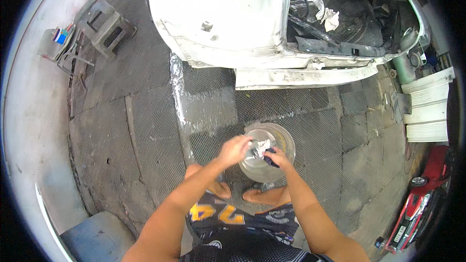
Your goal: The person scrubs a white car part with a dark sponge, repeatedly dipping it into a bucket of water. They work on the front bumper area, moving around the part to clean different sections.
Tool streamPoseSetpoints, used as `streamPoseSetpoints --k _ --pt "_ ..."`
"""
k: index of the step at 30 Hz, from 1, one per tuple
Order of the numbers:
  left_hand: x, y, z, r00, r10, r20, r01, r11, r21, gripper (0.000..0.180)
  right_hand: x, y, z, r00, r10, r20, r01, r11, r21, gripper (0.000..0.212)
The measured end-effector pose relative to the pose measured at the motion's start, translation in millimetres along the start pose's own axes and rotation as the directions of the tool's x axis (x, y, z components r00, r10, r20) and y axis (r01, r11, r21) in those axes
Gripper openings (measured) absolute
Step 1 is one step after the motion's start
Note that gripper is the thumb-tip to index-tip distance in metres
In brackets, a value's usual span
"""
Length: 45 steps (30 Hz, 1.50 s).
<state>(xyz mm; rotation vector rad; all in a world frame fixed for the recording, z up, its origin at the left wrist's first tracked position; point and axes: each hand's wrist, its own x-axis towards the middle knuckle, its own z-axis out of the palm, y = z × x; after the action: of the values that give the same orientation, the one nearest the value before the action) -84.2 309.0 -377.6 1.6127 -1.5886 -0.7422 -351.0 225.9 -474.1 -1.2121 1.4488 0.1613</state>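
Note:
Over a round, pale see-through tub [292, 151] on the floor, both hands work close together. My right hand [278, 157] is closed on a dark cloth [271, 159] that looks bunched up. At the tub's left side, my left hand [235, 150] has its fingers bent together and slightly blurred; what they hold, if anything, does not show. A crumpled white piece [262, 147], perhaps cloth or foam, appears between the two hands. It cannot be told whether it is held or lies in the tub.
A stripped white car body [228, 24] stands ahead, its sill [306, 77] nearest. Wet patches [208, 109] mark the ribbed floor. Plastic stools [104, 26] stand far left, a blue surface [99, 237] near left. A red car part [412, 208] and a green cylinder [403, 69] are right.

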Motion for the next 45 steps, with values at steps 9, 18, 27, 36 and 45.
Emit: streamPoseSetpoints --k 9,18,27,36,45 --pt "-15 -126 123 0.852 0.284 0.439 -0.420 0.873 0.249 0.027 198 75 82 0.913 -0.150 -0.379 -0.039 0.893 -0.447 0.063" --pt "-15 -123 143 0.848 -0.154 0.507 -0.197 0.796 0.572 0.027 248 122 126 0.857 -0.144 -0.495 -0.077 0.914 -0.398 0.047" --pt "22 -142 248 0.412 -0.833 0.369 0.751 0.082 -0.655 0.034 64 -10 -9 0.921 -0.336 0.199 0.120 0.729 0.674 0.040" --pt "75 -112 245 0.563 -0.800 0.206 -0.024 -0.265 -0.964 0.036 83 -28 -18 0.377 -0.828 -0.416 0.867 0.473 -0.157 0.031" --pt "225 169 -51 0.527 -0.134 -0.839 -0.691 0.506 -0.515 0.052 106 24 -96 0.263 -0.836 -0.482 0.566 0.538 -0.624 0.035"
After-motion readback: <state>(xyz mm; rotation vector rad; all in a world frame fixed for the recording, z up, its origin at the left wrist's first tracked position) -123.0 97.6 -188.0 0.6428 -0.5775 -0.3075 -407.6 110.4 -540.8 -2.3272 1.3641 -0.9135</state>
